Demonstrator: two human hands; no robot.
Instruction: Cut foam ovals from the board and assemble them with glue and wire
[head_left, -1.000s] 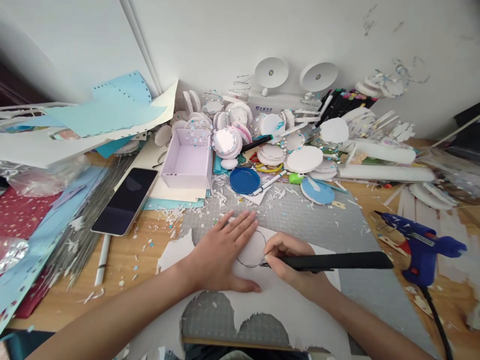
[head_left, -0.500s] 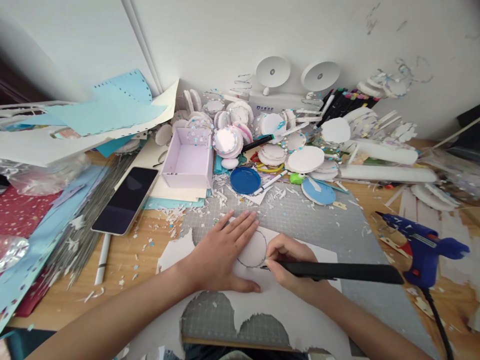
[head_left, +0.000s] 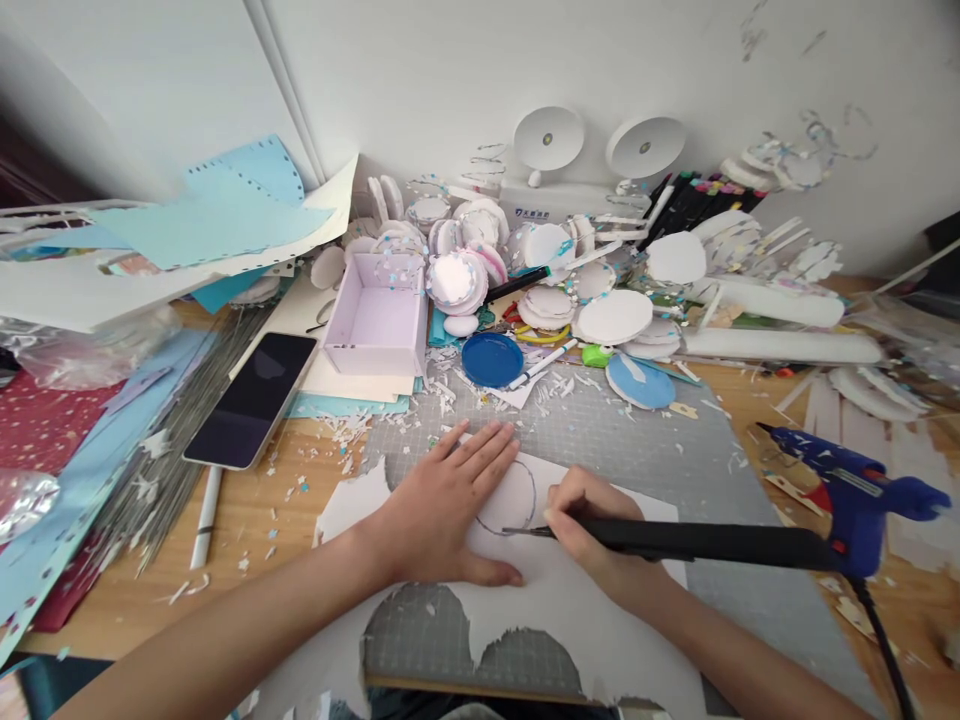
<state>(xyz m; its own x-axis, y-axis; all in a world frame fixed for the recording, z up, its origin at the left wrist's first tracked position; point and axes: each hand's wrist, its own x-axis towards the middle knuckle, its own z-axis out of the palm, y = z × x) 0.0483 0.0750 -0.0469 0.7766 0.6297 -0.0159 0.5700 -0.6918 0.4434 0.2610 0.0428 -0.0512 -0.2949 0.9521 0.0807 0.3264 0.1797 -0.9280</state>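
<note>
My left hand [head_left: 442, 505] lies flat with fingers stretched out on a white sheet [head_left: 525, 600], beside a round dark outline [head_left: 534, 490] that it partly covers. In my right hand [head_left: 600, 530] is a black cutter [head_left: 720, 543], a long slim handle with a thin metal blade, pinched near its front end. The blade's tip points left and sits at the lower edge of the outline. Ragged curved cut-outs run along the sheet's near edge. Under the sheet is a grey gridded cutting mat [head_left: 637, 440].
A blue glue gun [head_left: 840, 480] with a cord lies at right. Beyond the hands are a blue lid [head_left: 491, 360], a lilac box [head_left: 375, 345] and piles of white discs [head_left: 615, 318]. A phone [head_left: 251, 400] and thin wire stems [head_left: 180, 440] lie left. White scraps litter the mat.
The cutter's tip has shifted slightly left along the outline's lower edge, while my right hand has moved a little to the right. More of the thin blade shows. My left hand stays put.
</note>
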